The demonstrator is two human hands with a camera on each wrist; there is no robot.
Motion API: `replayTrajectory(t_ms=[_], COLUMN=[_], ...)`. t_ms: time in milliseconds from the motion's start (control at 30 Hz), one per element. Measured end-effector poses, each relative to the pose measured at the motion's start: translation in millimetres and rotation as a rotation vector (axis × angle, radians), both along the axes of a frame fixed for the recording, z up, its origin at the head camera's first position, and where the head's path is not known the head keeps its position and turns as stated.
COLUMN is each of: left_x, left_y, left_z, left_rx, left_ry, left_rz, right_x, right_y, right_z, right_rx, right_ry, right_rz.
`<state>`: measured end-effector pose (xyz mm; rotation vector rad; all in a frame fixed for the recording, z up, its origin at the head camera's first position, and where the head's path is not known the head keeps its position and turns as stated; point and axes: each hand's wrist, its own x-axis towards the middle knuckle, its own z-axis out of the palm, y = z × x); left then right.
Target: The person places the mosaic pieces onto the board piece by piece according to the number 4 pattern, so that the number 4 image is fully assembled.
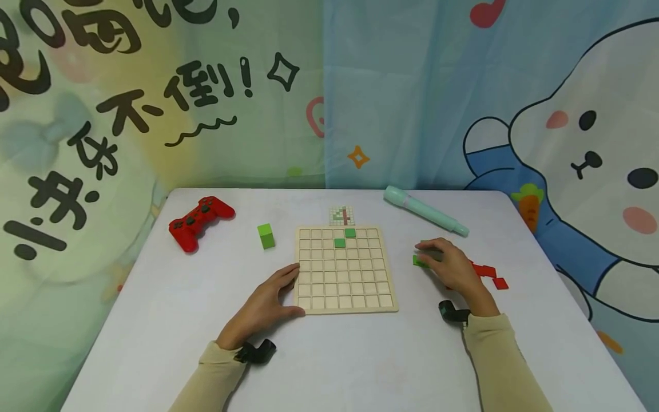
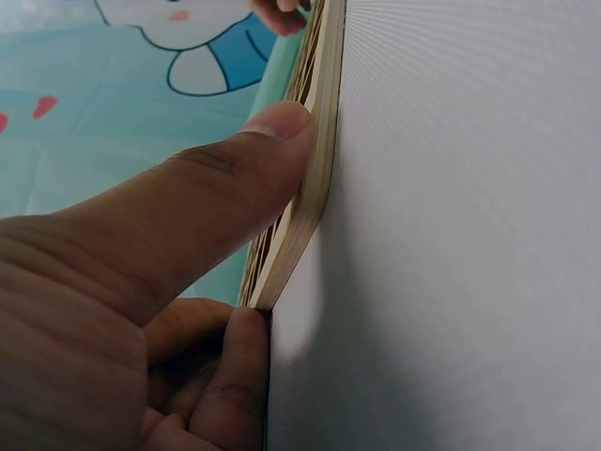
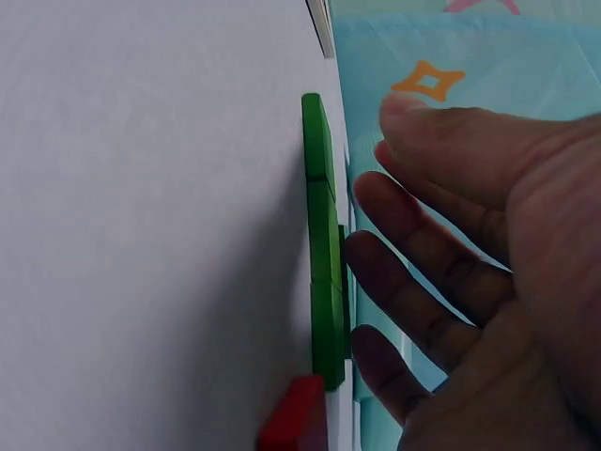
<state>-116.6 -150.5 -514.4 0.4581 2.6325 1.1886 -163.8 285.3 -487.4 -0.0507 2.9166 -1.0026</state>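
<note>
A square wooden grid board (image 1: 341, 277) lies on the table, with one green tile (image 1: 350, 233) in its far row and another green tile (image 1: 340, 243) in the row below. My left hand (image 1: 266, 297) holds the board's near left corner; the left wrist view shows the thumb (image 2: 221, 183) against its edge. On the right, my right hand (image 1: 455, 272) hovers over loose green tiles (image 1: 419, 261), its fingers bent loosely. The right wrist view shows several green tiles (image 3: 324, 230) side by side, apart from the fingers, and nothing held. Red tiles (image 1: 484, 270) lie beside that hand, partly hidden.
Beyond the board lies a small pattern card (image 1: 342, 216). A green block (image 1: 266, 236) stands to the left, with a red game controller (image 1: 198, 223) farther out. A mint-green pen-shaped item (image 1: 424, 210) lies at the back right. Printed curtains (image 1: 247, 160) hang behind the table.
</note>
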Motion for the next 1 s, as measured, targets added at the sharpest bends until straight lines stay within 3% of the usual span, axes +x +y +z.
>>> replayTrajectory(t_ms=[400, 1000], left_x=[2.6, 1.1], left_y=[-1.5, 0.6], left_z=[-1.5, 2.0], left_rx=[-0.002, 0.001], left_ry=[0.004, 0.0], left_rz=[0.005, -0.001], right_x=[0.1, -2.1], right_y=[7.1, 15.2], right_z=[-8.5, -12.8], right_rx=[0.028, 0.04], right_ry=[-0.033, 0.012], right_rz=[0.067, 0.107])
